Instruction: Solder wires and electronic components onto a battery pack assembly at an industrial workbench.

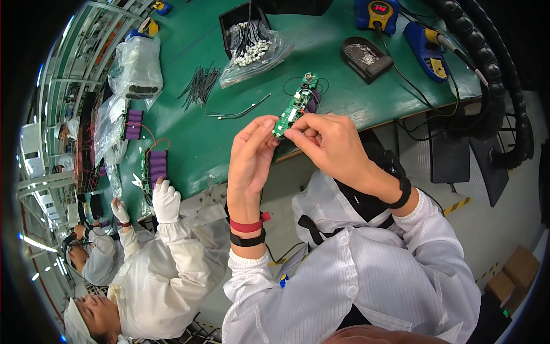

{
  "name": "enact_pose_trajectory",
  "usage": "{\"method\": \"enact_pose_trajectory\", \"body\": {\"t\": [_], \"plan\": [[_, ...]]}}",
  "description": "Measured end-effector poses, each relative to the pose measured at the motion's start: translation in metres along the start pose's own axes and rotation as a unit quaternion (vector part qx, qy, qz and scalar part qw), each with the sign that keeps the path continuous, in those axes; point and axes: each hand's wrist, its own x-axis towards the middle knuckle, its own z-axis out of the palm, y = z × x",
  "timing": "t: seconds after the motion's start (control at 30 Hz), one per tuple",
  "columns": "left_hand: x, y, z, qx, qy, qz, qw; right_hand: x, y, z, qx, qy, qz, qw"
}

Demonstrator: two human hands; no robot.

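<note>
At the bench edge, centre: green circuit board (294, 114), held up in front of torso, tilted, far end pointing away & slightly R; purple part (313, 102) just behind it.
L hand (252, 150): thumb + forefinger tips nearly together on board's near L edge; other fingers loosely curled.
R hand (332, 137): thumb + forefinger closed at board's near end, rest bent; can't tell if a wire's pinched too.
Beyond board: loose cable (238, 112), black wire bundle (199, 85), clear bag (258, 54) w/ white-tipped leads.
Far R: black tray (366, 63) w/ pale bits, nr blue soldering stn (376, 14) & iron stand (427, 51).
L side: co-worker's gloved hand (166, 200) by purple cells (157, 165).
</note>
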Motion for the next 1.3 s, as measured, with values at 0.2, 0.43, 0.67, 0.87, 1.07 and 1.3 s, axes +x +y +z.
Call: {"method": "enact_pose_trajectory", "body": {"t": [0.2,0.43,0.67,0.87,1.07,1.3], "plan": [[0.003,-0.002,-0.002,-0.014,-0.002,0.005,1.0,-0.001,-0.002,-0.002,-0.024,-0.009,0.004,1.0],[0.012,0.003,0.002,-0.105,0.069,0.084,0.988,0.004,0.008,-0.026,0.019,0.118,0.013,0.993],[0.026,0.019,-0.018,-0.199,0.047,0.143,0.968,0.059,0.037,-0.068,0.301,-0.253,0.353,0.849],[0.025,0.027,-0.021,-0.216,0.004,0.178,0.96,0.069,0.042,-0.052,0.387,-0.212,0.492,0.75],[0.012,0.027,-0.002,-0.051,0.06,0.165,0.983,0.049,0.051,-0.05,0.438,-0.168,0.427,0.773],[-0.002,0.022,0.023,0.206,0.11,0.249,0.94,0.017,0.066,-0.032,0.31,-0.09,0.086,0.942]]}}
